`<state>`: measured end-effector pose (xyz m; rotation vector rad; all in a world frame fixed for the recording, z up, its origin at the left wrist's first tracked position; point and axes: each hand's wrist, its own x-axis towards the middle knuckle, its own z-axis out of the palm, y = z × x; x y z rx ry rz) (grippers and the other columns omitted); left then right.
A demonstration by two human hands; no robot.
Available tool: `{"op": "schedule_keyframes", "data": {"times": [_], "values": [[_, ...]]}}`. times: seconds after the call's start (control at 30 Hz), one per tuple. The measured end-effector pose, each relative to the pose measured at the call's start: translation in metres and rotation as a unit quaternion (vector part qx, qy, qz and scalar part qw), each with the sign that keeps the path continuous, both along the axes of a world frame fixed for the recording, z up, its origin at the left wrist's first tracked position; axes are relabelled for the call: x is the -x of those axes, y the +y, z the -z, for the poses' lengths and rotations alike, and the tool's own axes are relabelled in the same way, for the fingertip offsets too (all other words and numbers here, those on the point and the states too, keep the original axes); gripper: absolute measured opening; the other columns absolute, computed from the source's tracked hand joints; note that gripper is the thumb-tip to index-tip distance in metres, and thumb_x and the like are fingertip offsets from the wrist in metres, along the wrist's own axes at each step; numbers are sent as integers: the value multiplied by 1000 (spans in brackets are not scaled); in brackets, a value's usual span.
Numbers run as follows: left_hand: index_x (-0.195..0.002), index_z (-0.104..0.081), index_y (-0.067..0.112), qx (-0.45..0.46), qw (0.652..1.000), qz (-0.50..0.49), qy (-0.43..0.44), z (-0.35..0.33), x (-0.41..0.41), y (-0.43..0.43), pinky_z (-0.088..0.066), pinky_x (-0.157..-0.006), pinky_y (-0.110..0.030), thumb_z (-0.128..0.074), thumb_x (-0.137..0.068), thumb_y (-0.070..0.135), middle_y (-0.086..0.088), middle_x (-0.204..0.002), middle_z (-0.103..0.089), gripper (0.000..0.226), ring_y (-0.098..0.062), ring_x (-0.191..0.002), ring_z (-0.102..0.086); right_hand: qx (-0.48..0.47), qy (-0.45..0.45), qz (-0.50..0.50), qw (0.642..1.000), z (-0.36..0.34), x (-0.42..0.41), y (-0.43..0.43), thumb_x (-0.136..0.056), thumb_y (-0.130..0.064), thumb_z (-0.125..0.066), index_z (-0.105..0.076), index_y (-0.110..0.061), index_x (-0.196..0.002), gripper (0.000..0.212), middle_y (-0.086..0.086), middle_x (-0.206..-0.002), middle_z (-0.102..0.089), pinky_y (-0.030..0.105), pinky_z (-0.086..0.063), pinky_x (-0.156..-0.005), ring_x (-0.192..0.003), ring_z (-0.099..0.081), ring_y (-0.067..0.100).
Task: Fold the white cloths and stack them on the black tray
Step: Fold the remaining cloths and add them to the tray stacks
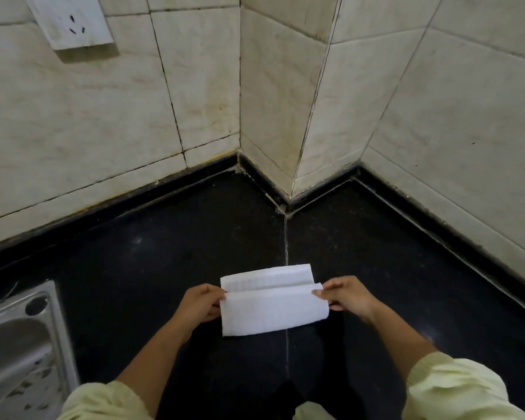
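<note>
A white cloth (273, 307) lies on the black counter (164, 253) in front of me, partly folded, with its near flap raised over the far half. My left hand (202, 301) pinches the flap's left end. My right hand (347, 297) pinches its right end. Both hands hold the same folded edge just above the counter. No black tray is in view.
A steel sink (19, 353) sits at the lower left. Tiled walls (103, 116) close the counter at the back and right, with a jutting corner (288, 204) in the middle. A white wall socket (70, 21) hangs at the upper left.
</note>
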<state>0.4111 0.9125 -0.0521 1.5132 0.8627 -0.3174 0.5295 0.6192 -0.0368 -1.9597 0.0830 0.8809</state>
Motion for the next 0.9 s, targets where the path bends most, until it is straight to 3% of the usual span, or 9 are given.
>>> {"op": "schedule_keyframes", "data": {"times": [0.17,0.3,0.57,0.77,0.9], "values": [[-102,-63,19,-39,999,-28,-20,14,-16,-1,-56,-82,-36,-58,-91,9,-4,-107,-62,15,-23,-96,-64,-3,-40,49,998,13,-17,18,-87,-14,-70,-72,-5,-87,9,6,-90,-73,25,-52,-69,-85,-68,17],[-107,-53,23,-136,989,-5,-49,21,-23,1,-54,-87,-43,-59,-91,10,-2,-100,-62,21,-20,-89,-64,24,-75,69,995,30,-27,31,-88,-12,-68,-70,-9,-77,11,11,-87,-71,41,-54,-85,-84,-66,24],[-119,-47,24,-222,972,14,-81,33,-33,0,-44,-77,-27,-57,-94,18,1,-87,-66,27,-14,-88,-61,87,-118,79,986,43,-35,40,-89,-17,-67,-62,-20,-69,21,1,-78,-65,27,-45,-78,-79,-59,15],[-124,-47,21,-258,962,14,-84,36,-37,-5,-39,-62,-16,-54,-96,17,3,-83,-62,30,-4,-76,-56,163,-145,37,975,44,-39,45,-92,-24,-63,-64,-13,-87,12,3,-82,-66,26,-44,-74,-79,-60,16],[-122,-50,18,-295,951,23,-88,37,-37,-9,-41,-66,-24,-54,-95,17,2,-81,-60,27,-7,-74,-56,226,-180,-1,957,47,-36,45,-93,-34,-59,-57,-16,-89,18,1,-83,-61,34,-49,-73,-82,-60,20]]}}
